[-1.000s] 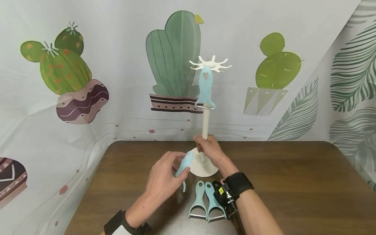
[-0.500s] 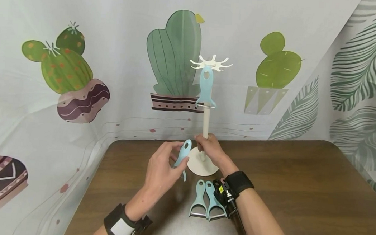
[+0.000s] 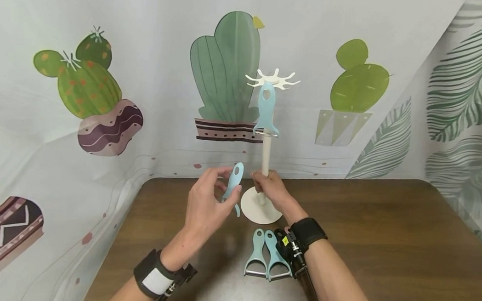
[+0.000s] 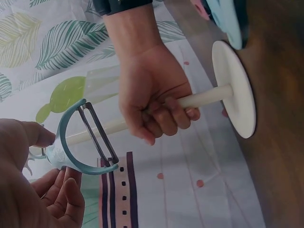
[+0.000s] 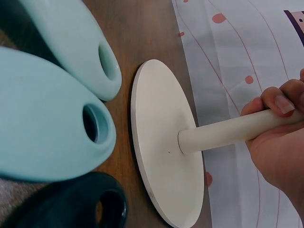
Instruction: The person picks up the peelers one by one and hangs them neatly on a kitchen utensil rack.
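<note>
My left hand pinches a light blue peeler between thumb and fingers, its holed handle end pointing up. In the left wrist view its metal blade spans the curved fork. My right hand grips the pole of a cream stand, just above its round base. From the ring of hooks at the top hangs another light blue peeler, blade down. The raised peeler is left of the pole, below the hanging one.
On the brown table, a pale green peeler and a blue peeler lie side by side in front of the base. A dark-handled piece lies beside them, partly hidden by the right wrist in the head view. A cactus-print cloth hangs behind.
My left hand has lifted the light blue peeler upward, from beside the base to about the height of my right hand. The right hand keeps its grip on the pole.
</note>
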`<state>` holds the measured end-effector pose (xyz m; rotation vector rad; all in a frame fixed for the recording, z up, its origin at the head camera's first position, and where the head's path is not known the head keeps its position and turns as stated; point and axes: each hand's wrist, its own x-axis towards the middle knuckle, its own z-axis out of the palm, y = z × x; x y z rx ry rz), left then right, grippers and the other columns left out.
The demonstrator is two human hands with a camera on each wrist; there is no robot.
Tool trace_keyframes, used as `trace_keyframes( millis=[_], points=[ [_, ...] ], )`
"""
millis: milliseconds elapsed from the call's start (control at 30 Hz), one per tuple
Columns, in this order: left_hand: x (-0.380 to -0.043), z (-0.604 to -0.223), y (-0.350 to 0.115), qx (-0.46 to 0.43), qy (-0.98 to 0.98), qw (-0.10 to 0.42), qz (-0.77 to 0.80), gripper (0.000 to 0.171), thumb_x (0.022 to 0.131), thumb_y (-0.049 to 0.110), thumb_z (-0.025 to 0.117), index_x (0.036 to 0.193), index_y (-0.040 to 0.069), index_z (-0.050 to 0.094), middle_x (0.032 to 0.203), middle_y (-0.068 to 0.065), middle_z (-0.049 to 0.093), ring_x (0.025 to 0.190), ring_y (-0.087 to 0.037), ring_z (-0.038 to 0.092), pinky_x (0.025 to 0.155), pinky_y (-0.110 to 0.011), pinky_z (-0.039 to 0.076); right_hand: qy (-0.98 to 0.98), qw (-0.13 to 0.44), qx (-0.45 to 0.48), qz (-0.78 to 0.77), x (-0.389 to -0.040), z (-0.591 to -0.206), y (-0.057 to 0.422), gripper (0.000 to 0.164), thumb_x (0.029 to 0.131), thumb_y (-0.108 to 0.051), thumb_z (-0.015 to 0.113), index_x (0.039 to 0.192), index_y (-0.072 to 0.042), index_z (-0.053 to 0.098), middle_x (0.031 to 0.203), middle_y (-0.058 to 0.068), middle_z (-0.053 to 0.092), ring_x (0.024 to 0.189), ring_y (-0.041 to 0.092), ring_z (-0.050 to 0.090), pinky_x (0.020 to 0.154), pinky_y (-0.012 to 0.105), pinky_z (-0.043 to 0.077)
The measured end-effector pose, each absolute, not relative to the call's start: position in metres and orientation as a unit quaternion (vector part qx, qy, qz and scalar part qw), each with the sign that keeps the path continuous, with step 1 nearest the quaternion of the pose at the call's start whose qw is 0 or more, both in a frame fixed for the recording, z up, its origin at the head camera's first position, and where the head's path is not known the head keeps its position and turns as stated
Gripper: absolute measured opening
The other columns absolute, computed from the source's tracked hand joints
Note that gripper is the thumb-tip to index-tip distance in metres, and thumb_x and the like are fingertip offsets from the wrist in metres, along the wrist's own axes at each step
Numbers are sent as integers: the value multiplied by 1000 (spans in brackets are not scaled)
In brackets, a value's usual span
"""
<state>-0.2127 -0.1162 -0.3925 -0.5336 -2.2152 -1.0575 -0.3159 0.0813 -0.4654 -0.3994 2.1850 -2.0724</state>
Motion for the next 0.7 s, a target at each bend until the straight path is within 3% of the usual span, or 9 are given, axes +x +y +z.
trace_keyframes(
  millis=[200, 700],
  points=[
    [-217, -379, -115, -209, -827, 324, -409, 42, 89, 17, 83, 128, 11, 69, 109, -1, 70, 76, -11, 68, 65, -30, 56, 711, 58, -140, -686, -316, -467, 82, 47, 110, -21, 53, 65, -9, 48, 60, -3, 39, 63, 20, 38, 66, 31, 33],
    [-231, -350, -113, -225, -805, 350, -423, 42, 91, 18, 81, 130, 8, 68, 111, -4, 68, 81, -13, 67, 65, -33, 55, 706, 60, -139, -692, -317, -467, 81, 45, 108, -19, 54, 65, -8, 49, 60, -3, 41, 64, 23, 38, 67, 34, 34]
  ],
)
